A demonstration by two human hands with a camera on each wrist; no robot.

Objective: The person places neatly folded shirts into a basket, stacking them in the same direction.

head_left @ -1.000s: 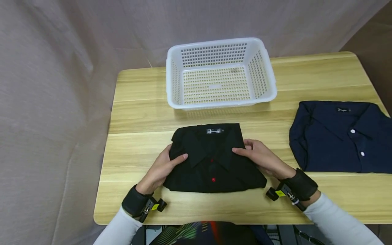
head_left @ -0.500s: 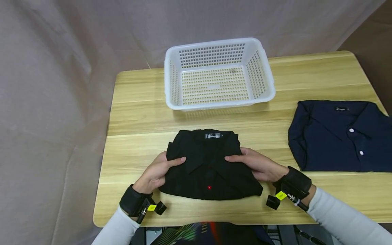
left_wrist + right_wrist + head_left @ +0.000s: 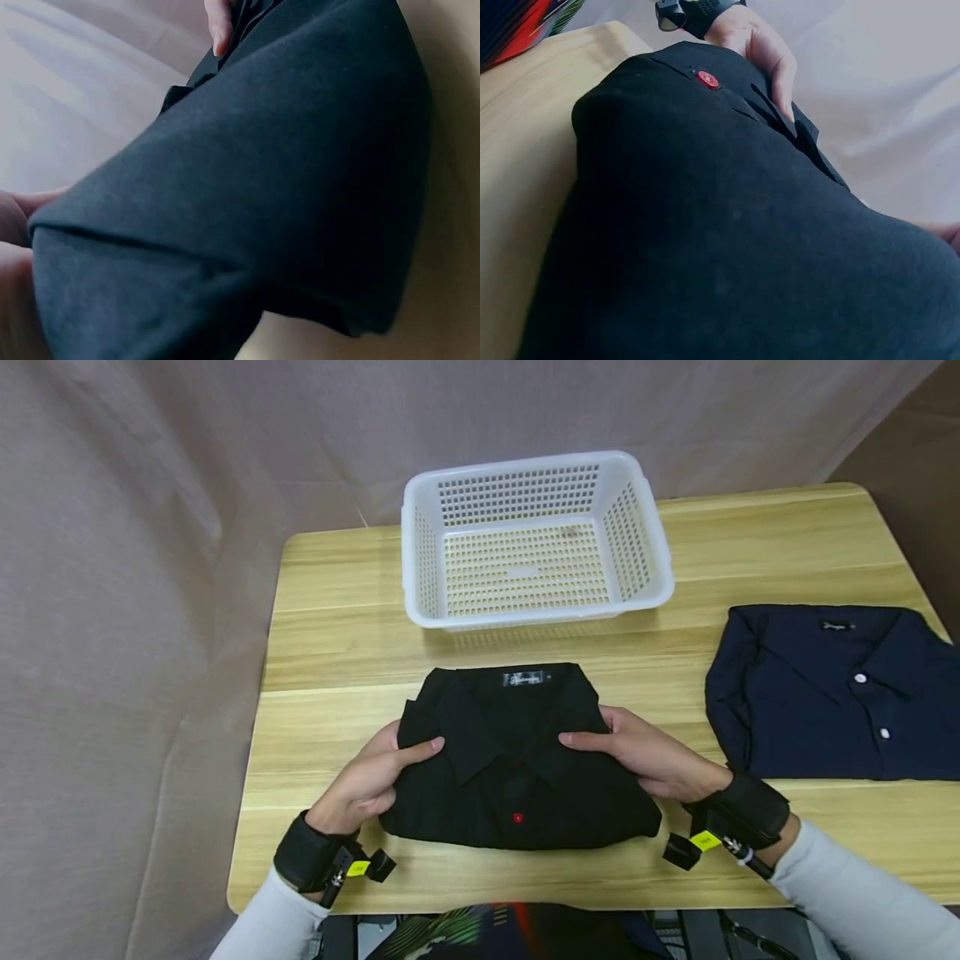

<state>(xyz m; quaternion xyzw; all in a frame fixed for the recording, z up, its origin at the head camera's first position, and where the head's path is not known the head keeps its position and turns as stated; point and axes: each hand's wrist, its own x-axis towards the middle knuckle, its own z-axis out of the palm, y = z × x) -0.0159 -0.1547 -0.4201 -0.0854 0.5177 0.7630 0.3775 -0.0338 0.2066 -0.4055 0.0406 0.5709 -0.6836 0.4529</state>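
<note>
A folded black shirt [image 3: 517,760] with a collar, a neck label and red buttons is held between both hands, in front of the basket. My left hand [image 3: 367,781] grips its left side, thumb on top and fingers hidden beneath. On the opposite side my right hand [image 3: 656,756] grips it the same way, its thumb pointing inward near the collar. In the left wrist view the shirt [image 3: 262,165] fills most of the picture, its underside fold raised above the wood. The right wrist view shows a red button [image 3: 708,79] and the left hand [image 3: 761,49] across the cloth.
A white perforated plastic basket [image 3: 538,620] stands at the back of the wooden table [image 3: 337,610]. To the right lies a folded navy shirt [image 3: 817,710] with white buttons. A grey curtain [image 3: 150,610] hangs behind and to the left.
The black shirt first shifts toward the body, its collar dipping, then spreads wider and looks larger as it rises off the table. Both hands keep their grip and have moved slightly apart.
</note>
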